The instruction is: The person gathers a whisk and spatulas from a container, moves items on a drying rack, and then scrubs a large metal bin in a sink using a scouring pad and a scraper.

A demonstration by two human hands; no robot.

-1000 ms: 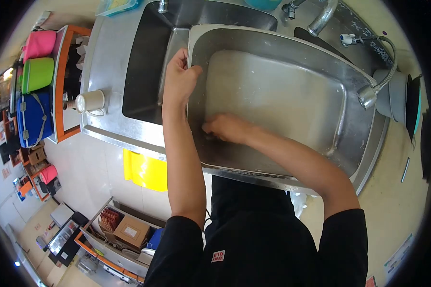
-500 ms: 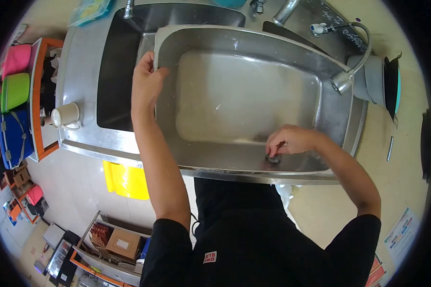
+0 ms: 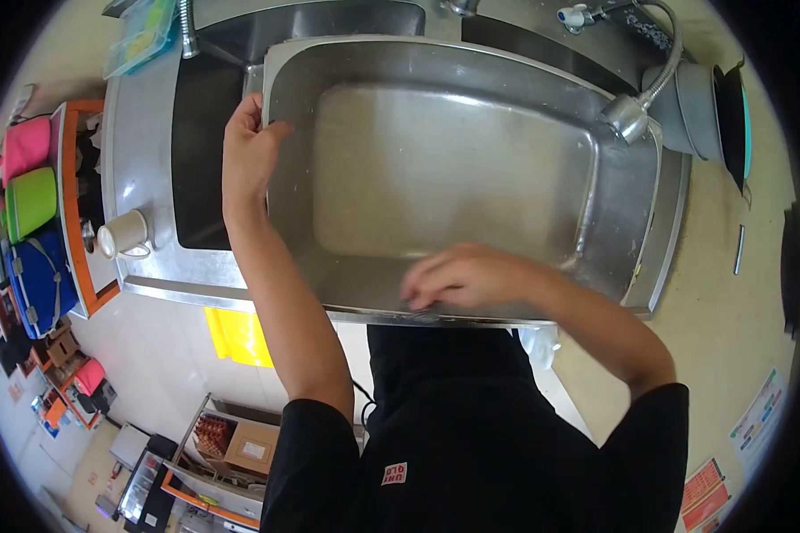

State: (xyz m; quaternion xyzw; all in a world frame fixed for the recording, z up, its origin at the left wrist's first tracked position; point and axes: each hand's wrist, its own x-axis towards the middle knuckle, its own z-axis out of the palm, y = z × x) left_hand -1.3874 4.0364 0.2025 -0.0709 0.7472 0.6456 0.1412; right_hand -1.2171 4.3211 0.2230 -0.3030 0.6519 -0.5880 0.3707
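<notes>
A large rectangular metal basin (image 3: 436, 169) lies across the sink, a little cloudy on its bottom. At its left rim, my left hand (image 3: 251, 151) is closed with the thumb over the edge, gripping the basin. Low in the basin, against the near wall, my right hand (image 3: 449, 280) is bent and slightly blurred, its fingers closed on a small dark steel scourer (image 3: 422, 314), which my fingers mostly hide.
A hose faucet (image 3: 627, 117) hangs over the basin's right end. The dark sink bowl (image 3: 206, 160) shows at left, with a white mug (image 3: 124, 234) on the counter. Grey pots (image 3: 689, 111) stand at right; a clear blue container (image 3: 142, 40) sits at upper left.
My right hand has moved left along the basin's near wall with the scourer. My left hand keeps its grip on the rim. The whole view has shifted somewhat.
</notes>
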